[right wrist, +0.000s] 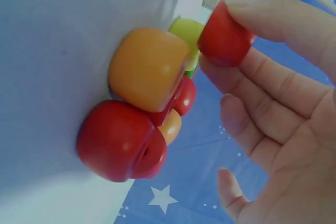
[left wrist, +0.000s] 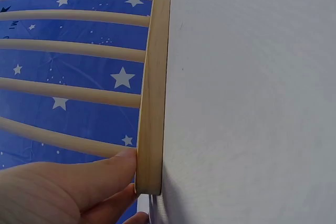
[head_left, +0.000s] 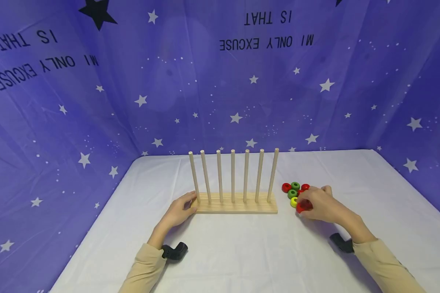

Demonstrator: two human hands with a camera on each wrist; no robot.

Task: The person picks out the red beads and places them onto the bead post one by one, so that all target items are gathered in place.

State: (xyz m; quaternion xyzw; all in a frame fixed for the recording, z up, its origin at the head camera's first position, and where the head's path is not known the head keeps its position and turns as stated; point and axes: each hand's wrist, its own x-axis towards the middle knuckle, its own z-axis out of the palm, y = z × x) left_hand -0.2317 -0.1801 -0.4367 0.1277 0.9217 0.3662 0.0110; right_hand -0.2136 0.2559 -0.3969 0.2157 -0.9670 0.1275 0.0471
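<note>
A wooden peg stand (head_left: 236, 208), a flat base with a row of several upright pegs, stands on the white table. My left hand (head_left: 177, 211) grips the left end of its base; in the left wrist view the thumb (left wrist: 113, 169) lies against the base's edge. To the right of the stand, my right hand (head_left: 323, 204) pinches a red bead (right wrist: 224, 36) between thumb and fingertips. Close by lie an orange bead (right wrist: 148, 70), a red bead (right wrist: 113, 140) and a yellow-green bead (right wrist: 186, 31). From the head, my right hand covers part of this group.
Green beads (head_left: 292, 194) and another red bead (head_left: 286, 187) lie in the cluster between the stand and my right hand. A white cloth covers the table (head_left: 242, 252). Behind and at the sides hangs a blue-purple starry curtain (head_left: 212, 101).
</note>
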